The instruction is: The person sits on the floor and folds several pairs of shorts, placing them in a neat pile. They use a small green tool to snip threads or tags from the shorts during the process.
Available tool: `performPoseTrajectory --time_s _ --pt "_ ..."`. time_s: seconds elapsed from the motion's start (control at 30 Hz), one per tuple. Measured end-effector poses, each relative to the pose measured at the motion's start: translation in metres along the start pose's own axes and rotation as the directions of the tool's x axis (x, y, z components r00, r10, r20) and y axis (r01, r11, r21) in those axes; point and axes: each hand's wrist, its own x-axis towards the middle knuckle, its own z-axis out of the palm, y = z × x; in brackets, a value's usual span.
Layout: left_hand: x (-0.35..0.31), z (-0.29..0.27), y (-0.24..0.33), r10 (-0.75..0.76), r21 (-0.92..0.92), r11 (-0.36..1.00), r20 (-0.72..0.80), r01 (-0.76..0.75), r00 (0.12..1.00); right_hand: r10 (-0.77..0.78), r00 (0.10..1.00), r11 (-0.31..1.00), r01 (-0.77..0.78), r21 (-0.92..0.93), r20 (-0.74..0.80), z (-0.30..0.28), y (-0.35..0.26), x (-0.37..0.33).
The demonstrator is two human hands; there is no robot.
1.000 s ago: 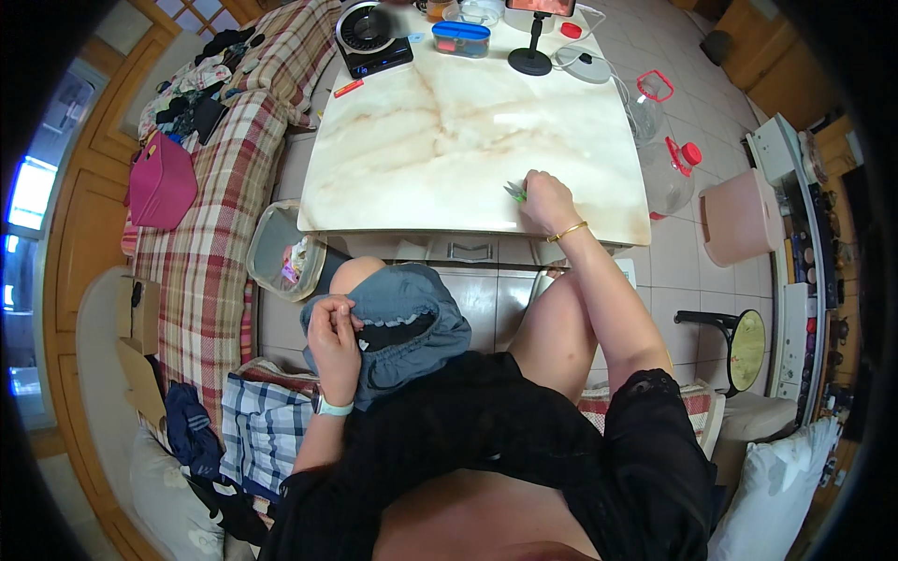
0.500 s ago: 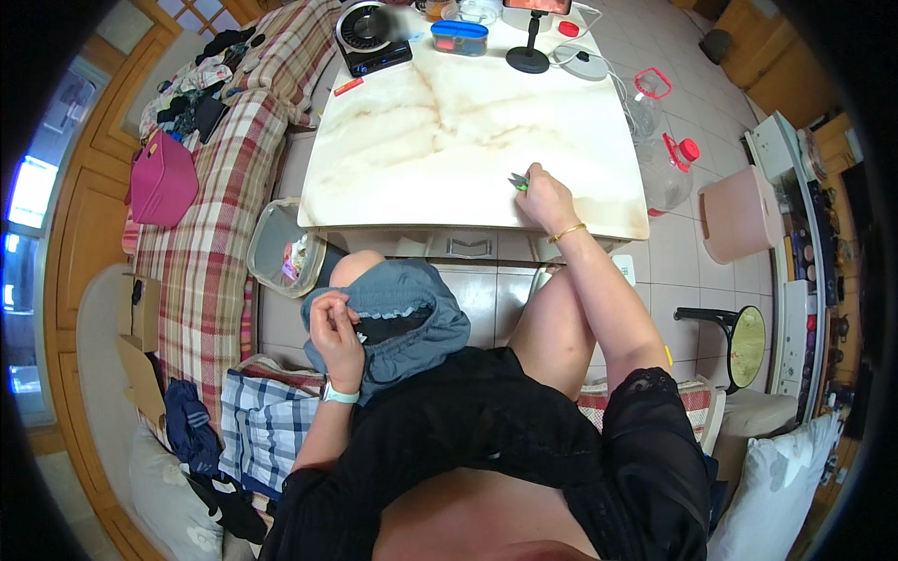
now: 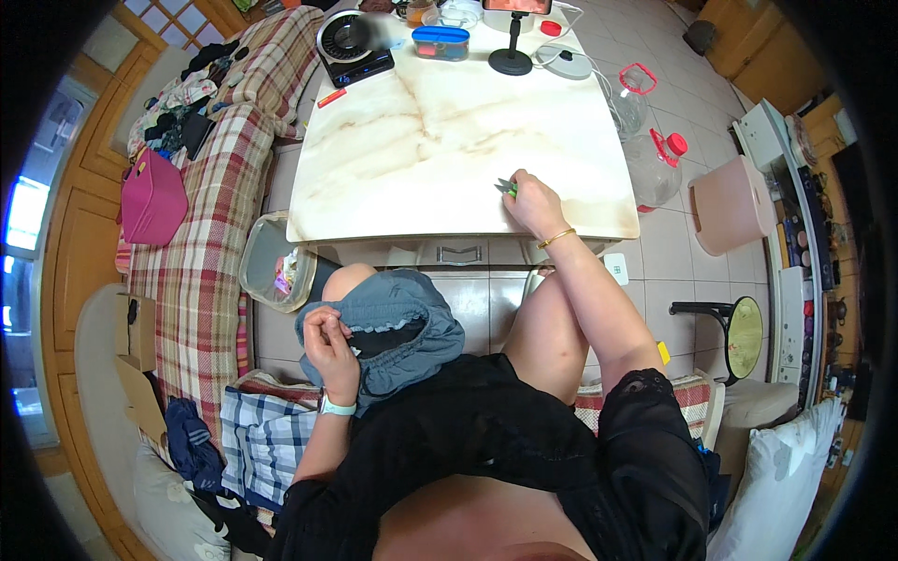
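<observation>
A pair of small scissors with green handles [image 3: 511, 190] is in my right hand [image 3: 537, 208], near the front edge of the marble-patterned table. The dark blades point left, apart at the tips. Grey-blue shorts [image 3: 419, 360] with a gathered elastic waistband lie across my lap, the dark inside showing at the opening. My left hand [image 3: 331, 351] is over the left side of that waistband, its fingers curled in and thumb and fingertips drawn together. Whatever is pinched there, if anything, is too small to make out.
The white table [image 3: 449, 159] bears a fan [image 3: 348, 42], a blue-lidded box [image 3: 441, 41], a phone stand [image 3: 511, 61] and a red marker [image 3: 331, 97]. A lined bin [image 3: 271, 262] stands left of my knees. Large clear bottles [image 3: 652, 173] and a pink bin [image 3: 734, 206] are to the right.
The whole view has shifted slightly. My left fingers look a little more closed together; my right hand stays by the table's front edge with the scissors.
</observation>
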Motion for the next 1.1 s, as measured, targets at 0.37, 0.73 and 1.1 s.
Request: performPoseTrajectory --time_s 0.37,0.73,1.1 --pt "0.0 0.003 -0.001 0.012 -0.002 1.0 0.009 -0.012 1.0 -0.028 0.999 0.998 0.029 0.051 -0.026 -0.006 -0.007 -0.002" --pt "0.003 0.009 0.001 0.004 0.043 0.999 0.025 -0.005 1.0 -0.01 0.999 0.993 0.006 0.12 0.032 -0.017 -0.012 -0.002" --pt "0.009 0.015 -0.003 0.057 0.112 0.992 0.072 -0.065 0.996 0.015 0.999 0.989 -0.022 0.148 0.042 -0.022 -0.001 0.004"
